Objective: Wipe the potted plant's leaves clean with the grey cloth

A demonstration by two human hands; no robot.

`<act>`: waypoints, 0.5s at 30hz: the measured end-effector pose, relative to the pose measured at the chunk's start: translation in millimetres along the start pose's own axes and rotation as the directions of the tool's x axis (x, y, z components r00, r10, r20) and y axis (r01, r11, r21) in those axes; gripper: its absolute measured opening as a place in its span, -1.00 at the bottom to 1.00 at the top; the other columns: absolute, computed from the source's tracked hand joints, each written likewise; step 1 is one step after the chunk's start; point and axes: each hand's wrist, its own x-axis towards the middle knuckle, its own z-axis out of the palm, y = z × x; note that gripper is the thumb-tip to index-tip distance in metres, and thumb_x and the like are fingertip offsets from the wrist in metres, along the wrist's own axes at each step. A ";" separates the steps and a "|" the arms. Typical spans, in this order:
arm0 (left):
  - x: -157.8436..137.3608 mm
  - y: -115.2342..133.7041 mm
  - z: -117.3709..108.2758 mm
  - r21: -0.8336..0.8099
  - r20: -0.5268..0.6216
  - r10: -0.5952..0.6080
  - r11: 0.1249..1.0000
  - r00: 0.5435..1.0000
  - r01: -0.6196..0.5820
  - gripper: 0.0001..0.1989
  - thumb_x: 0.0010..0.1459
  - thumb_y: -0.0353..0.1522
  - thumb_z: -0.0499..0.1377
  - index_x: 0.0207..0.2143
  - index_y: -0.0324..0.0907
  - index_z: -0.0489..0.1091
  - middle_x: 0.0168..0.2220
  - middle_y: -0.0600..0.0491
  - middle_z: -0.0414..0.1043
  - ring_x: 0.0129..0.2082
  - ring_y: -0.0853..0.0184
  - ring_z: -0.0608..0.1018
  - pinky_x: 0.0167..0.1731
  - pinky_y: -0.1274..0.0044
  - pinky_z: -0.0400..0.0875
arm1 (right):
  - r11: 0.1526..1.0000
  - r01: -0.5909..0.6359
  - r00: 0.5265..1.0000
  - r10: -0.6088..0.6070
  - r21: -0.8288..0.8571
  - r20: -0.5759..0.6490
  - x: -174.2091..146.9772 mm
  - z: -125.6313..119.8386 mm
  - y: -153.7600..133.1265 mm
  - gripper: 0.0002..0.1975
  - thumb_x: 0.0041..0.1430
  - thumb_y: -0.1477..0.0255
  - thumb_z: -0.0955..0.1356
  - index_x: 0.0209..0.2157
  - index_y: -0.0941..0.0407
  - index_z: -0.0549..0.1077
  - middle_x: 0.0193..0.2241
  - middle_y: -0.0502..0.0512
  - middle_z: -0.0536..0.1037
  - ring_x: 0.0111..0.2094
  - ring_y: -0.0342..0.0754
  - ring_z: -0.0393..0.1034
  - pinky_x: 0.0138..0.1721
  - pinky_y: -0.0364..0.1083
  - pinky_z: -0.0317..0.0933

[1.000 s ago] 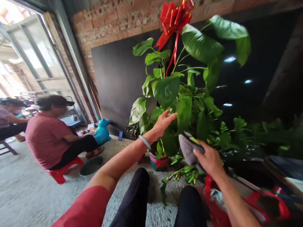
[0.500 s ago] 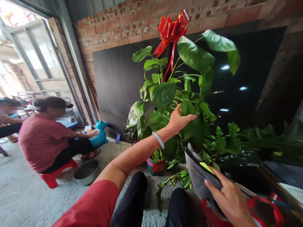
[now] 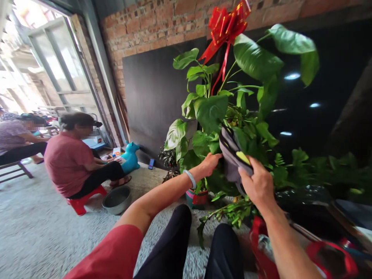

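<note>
The grey cloth with a yellow tag is in the middle of the frame, pressed against big green leaves. The right hand grips it. The left hand pinches a leaf beside it. A red bow sits at the top. A person in red sits at the left.

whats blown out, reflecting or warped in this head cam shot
Head view: the doorway at upper left is overexposed; the dark glossy panel behind the plant reflects small light spots; wide-angle distortion slants the door frame and stretches the edges; the left hand and the right hand gripping the grey cloth stay fairly sharp.
</note>
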 end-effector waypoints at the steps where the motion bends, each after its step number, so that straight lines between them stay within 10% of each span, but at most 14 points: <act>1: 0.3 -1.5 -4.7 0.008 -0.016 -0.012 1.000 1.000 0.012 -0.95 0.31 -0.39 0.26 -0.22 -0.17 0.54 -0.47 0.09 0.53 -0.42 0.32 0.56 -0.25 0.50 0.51 | 0.995 -0.093 0.994 0.094 -0.027 0.061 -12.6 -2.9 15.0 -0.43 0.12 0.18 0.26 0.05 0.18 0.58 -0.08 0.42 0.67 -0.05 0.35 0.59 0.07 0.25 0.40; 5: 3.6 -9.5 -21.9 -0.006 -0.030 -0.042 0.999 0.999 0.042 -0.94 0.31 -0.38 0.27 -0.20 -0.18 0.53 -0.44 0.07 0.58 -0.41 0.30 0.60 -0.23 0.48 0.52 | 0.883 -0.460 0.887 0.454 -0.088 -0.080 -29.0 -56.7 53.0 -0.30 -0.03 0.06 0.37 0.07 0.18 0.60 -0.27 0.36 0.67 -0.19 0.45 0.59 -0.07 0.33 0.43; 9: 6.7 -19.1 -26.2 0.005 -0.058 -0.007 1.000 0.998 0.007 -0.90 0.27 -0.38 0.31 -0.17 -0.20 0.53 -0.39 0.06 0.61 -0.38 0.29 0.63 -0.19 0.46 0.52 | 0.965 -0.241 0.886 0.177 -0.100 -0.429 23.0 -74.9 46.3 -0.30 0.24 0.11 0.34 0.29 0.23 0.45 0.18 0.44 0.55 0.22 0.42 0.44 0.24 0.25 0.27; 12: 7.2 -25.7 -28.4 0.010 0.004 0.003 1.000 1.000 -0.003 -0.85 0.24 -0.34 0.33 -0.15 -0.19 0.56 -0.39 0.04 0.62 -0.34 0.24 0.66 -0.18 0.44 0.54 | 0.935 -0.274 0.950 0.227 -0.223 -0.215 48.7 -38.7 56.7 -0.38 0.29 0.27 0.27 0.30 0.26 0.42 0.21 0.50 0.50 0.27 0.34 0.38 0.25 0.19 0.23; 15: 9.5 -28.5 -34.9 -0.003 -0.001 0.015 1.000 1.000 -0.015 -0.79 0.20 -0.34 0.36 -0.11 -0.17 0.59 -0.39 0.04 0.63 -0.32 0.24 0.67 -0.17 0.45 0.53 | 0.899 -0.358 0.930 0.367 -0.252 -0.009 22.4 -4.6 88.0 -0.63 0.07 0.32 0.36 -0.10 0.10 0.63 -0.33 0.28 0.63 -0.28 0.27 0.57 -0.23 0.14 0.39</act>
